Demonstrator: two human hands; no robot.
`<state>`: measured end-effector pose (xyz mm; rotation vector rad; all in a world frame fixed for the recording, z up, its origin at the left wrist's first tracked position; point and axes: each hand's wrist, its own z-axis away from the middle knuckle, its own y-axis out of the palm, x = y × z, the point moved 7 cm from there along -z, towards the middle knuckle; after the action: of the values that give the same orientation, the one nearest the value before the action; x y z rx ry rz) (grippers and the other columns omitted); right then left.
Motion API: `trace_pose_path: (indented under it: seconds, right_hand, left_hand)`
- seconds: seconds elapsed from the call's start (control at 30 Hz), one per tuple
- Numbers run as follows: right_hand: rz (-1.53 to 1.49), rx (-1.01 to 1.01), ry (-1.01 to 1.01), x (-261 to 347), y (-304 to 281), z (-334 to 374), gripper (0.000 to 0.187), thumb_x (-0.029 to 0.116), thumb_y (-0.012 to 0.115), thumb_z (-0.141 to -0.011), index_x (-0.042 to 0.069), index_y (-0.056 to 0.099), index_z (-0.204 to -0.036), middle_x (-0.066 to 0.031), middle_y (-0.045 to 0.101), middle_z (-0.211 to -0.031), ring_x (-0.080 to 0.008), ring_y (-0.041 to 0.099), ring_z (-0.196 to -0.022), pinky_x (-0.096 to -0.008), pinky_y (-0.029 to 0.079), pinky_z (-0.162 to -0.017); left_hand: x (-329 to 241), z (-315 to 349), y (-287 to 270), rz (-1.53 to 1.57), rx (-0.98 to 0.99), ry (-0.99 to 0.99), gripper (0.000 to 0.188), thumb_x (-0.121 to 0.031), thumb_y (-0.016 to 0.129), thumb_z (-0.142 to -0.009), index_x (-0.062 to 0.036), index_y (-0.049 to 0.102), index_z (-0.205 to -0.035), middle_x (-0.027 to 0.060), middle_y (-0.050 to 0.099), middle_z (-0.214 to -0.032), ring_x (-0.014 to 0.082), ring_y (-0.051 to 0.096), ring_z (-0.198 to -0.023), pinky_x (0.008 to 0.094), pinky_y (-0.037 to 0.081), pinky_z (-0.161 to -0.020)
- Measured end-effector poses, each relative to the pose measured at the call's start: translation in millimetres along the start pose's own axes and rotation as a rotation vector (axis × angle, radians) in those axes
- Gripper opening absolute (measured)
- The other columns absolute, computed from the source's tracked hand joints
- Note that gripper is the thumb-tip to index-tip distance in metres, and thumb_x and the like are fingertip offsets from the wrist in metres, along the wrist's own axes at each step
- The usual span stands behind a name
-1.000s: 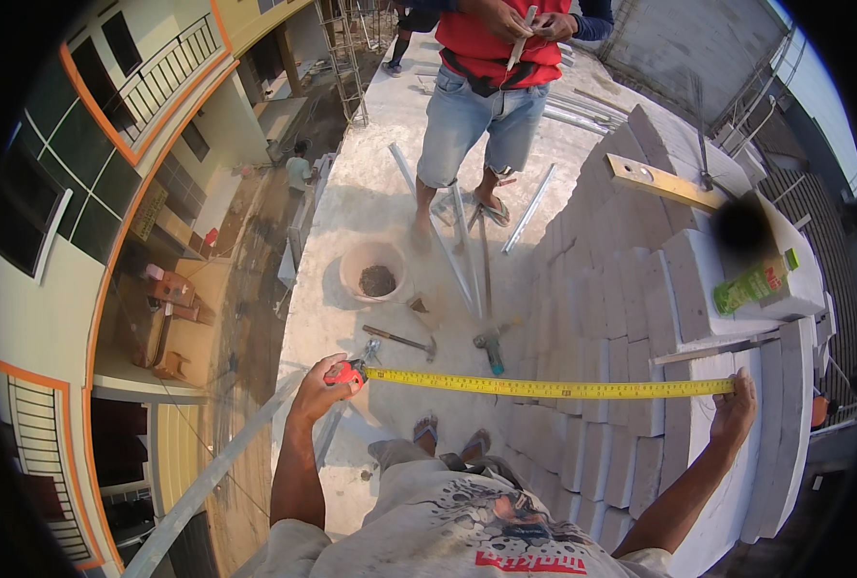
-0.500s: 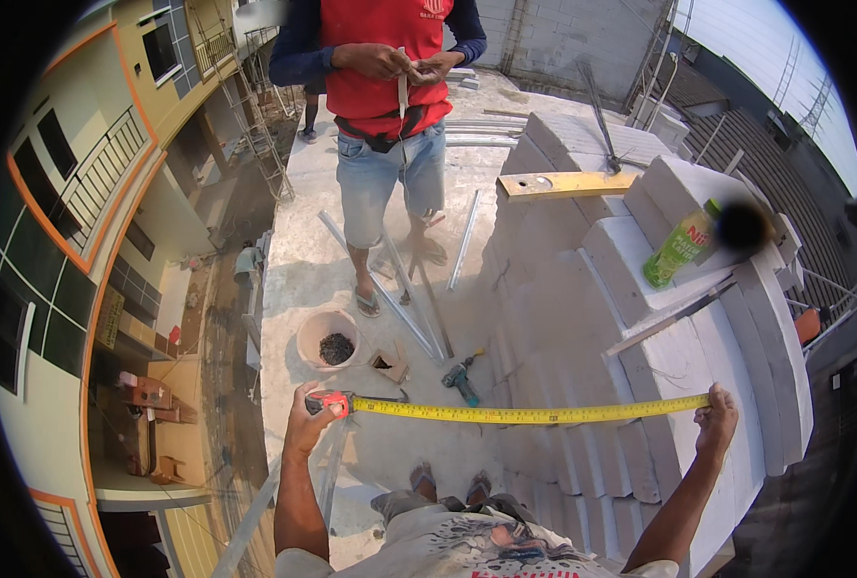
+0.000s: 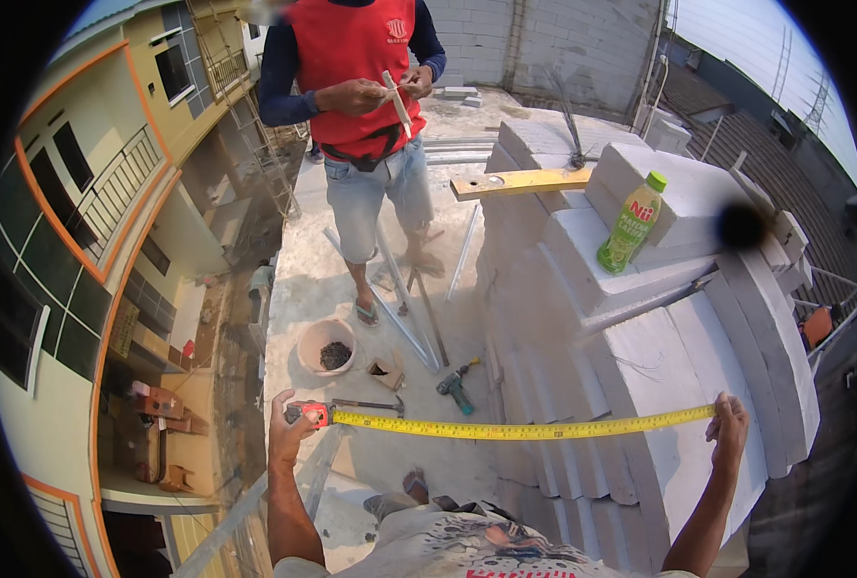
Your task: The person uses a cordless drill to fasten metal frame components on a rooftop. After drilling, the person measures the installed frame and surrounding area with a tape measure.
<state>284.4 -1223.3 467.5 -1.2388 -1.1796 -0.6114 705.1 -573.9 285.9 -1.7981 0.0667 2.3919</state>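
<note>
left of the blocks, the left hand grips the tape measure; over them, the right hand pinches its end. the strip is out, not rewound.

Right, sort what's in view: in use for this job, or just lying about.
In use: tape measure, case in the left hand, blade's end at the right hand.
Lying about: bucket, hammer, drill, green bottle, yellow bar.
</note>
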Motion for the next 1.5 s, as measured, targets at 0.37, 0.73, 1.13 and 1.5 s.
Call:
trace_pose_path:
  seconds: [0.37,0.73,1.13,1.5]
  right_hand:
    - [-0.165,0.032,0.069,-61.2,-98.1,-0.5,0.027,0.031,0.063,-0.094,0.006,0.056,-0.085,0.0007,0.050,-0.061,-0.0061,0.046,-0.042,-0.0208,0.038,-0.038]
    - [-0.263,0.102,0.129,-98.4,-131.0,2.6,0.024,0.027,0.064,-0.093,0.004,0.057,-0.092,-0.0008,0.052,-0.064,-0.0069,0.049,-0.043,-0.0199,0.040,-0.039]
    - [-0.337,0.048,0.128,-103.3,-154.6,14.2,0.019,0.022,0.062,-0.094,0.004,0.057,-0.091,-0.0007,0.052,-0.064,-0.0075,0.048,-0.044,-0.0211,0.040,-0.039]
    - [-0.377,0.013,-0.111,11.8,-153.1,-62.9,0.021,0.024,0.064,-0.095,0.004,0.058,-0.091,-0.0006,0.053,-0.066,-0.0063,0.047,-0.044,-0.0204,0.037,-0.040]
  left_hand:
    - [31.8,82.9,58.0,0.461,-0.159,0.208,0.081,-0.020,0.075,-0.085,-0.0060,0.026,-0.148,0.0119,0.055,-0.118,0.0237,0.060,-0.103,0.0445,0.051,-0.088]
    - [7.1,116.4,53.6,0.431,-0.366,0.285,0.063,-0.028,0.075,-0.086,-0.0067,0.040,-0.134,0.0095,0.054,-0.118,0.0203,0.059,-0.102,0.0391,0.051,-0.085]
    - [-15.9,111.4,74.5,0.368,-0.257,0.292,0.047,-0.030,0.075,-0.086,-0.0090,0.052,-0.122,0.0053,0.060,-0.104,0.0149,0.061,-0.088,0.0324,0.051,-0.076]
    - [-41.9,63.9,82.0,0.440,-0.099,0.329,0.054,-0.041,0.072,-0.087,-0.0116,0.050,-0.126,0.0064,0.058,-0.112,0.0184,0.058,-0.097,0.0346,0.048,-0.082]
